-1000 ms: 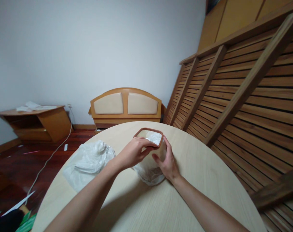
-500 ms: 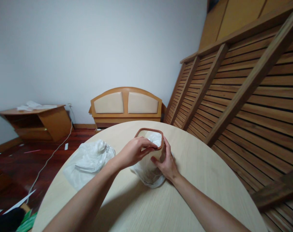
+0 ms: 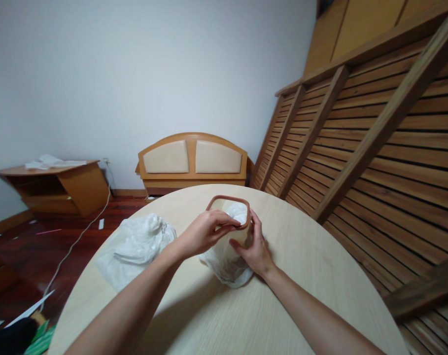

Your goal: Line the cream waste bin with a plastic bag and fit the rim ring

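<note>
A small squarish bin [image 3: 224, 237] with pale walls and a brown rim stands on the round table [image 3: 305, 276]. White plastic [image 3: 237, 212] shows inside its mouth, and a thin translucent plastic bag [image 3: 229, 276] is bunched round its lower part. My left hand [image 3: 212, 231] pinches the near side of the rim, fingertips over the edge; whether some plastic is caught between them is hidden. On the right, my right hand [image 3: 256, 249] grips the bin's wall, thumb in front and fingers along the side. A crumpled white plastic bag [image 3: 138, 246] lies left of my left forearm.
A wooden headboard [image 3: 192, 158] with two cream panels stands behind the table. To the right leans a large slatted wooden frame [image 3: 338, 153]. A low cabinet [image 3: 76, 190] with papers on top is at left, and a white cable [image 3: 81, 236] crosses the dark floor.
</note>
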`<move>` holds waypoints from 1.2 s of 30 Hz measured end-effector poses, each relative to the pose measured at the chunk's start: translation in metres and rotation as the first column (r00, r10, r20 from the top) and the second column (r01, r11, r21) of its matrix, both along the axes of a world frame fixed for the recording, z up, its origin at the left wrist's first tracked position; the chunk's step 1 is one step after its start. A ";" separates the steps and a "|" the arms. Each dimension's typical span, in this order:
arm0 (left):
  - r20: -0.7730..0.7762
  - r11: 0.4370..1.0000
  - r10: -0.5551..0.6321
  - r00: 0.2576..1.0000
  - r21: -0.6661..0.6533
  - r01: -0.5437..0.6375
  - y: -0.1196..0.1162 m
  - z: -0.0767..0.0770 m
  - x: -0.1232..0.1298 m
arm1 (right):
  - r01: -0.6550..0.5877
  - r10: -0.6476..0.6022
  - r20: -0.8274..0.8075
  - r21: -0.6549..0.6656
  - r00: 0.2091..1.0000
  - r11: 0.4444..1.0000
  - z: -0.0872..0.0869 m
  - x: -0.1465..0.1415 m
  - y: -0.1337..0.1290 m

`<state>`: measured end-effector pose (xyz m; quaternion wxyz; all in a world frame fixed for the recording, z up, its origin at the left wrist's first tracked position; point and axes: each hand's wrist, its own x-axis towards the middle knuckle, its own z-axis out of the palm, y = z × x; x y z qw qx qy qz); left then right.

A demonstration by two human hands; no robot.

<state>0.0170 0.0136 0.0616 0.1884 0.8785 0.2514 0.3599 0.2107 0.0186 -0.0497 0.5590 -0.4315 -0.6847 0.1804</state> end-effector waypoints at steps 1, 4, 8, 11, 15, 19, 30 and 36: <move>0.005 1.000 0.005 1.000 -0.005 -0.005 0.000 0.000 0.000 | 0.007 -0.007 0.011 0.003 1.000 1.000 0.000 0.000 0.000; 0.016 1.000 0.009 1.000 -0.011 -0.009 -0.001 0.000 -0.001 | 0.046 -0.052 0.083 0.075 0.995 0.996 0.002 0.001 -0.001; 0.031 1.000 0.000 1.000 -0.004 0.000 -0.001 0.000 0.001 | 0.114 -0.173 0.141 0.350 0.975 0.930 0.012 0.004 -0.004; 0.027 1.000 0.006 1.000 0.013 -0.006 -0.001 -0.001 0.002 | 0.133 -0.210 0.101 0.498 0.973 0.857 0.020 0.007 -0.008; 0.038 1.000 0.008 0.999 0.021 -0.009 0.000 -0.002 0.003 | 0.103 -0.218 0.112 0.622 0.969 0.776 0.028 0.007 -0.014; 0.039 1.000 0.013 0.999 0.017 -0.014 -0.001 -0.002 0.004 | 0.092 -0.224 0.132 0.632 0.966 0.770 0.030 0.006 -0.015; 0.081 0.997 0.007 0.997 0.076 -0.014 -0.001 -0.003 0.008 | 0.088 -0.181 0.101 0.589 0.978 0.803 0.029 0.008 -0.013; 0.093 0.998 0.022 0.995 0.058 -0.028 -0.003 -0.002 0.008 | 0.099 -0.151 0.055 0.533 0.987 0.840 0.030 0.008 -0.016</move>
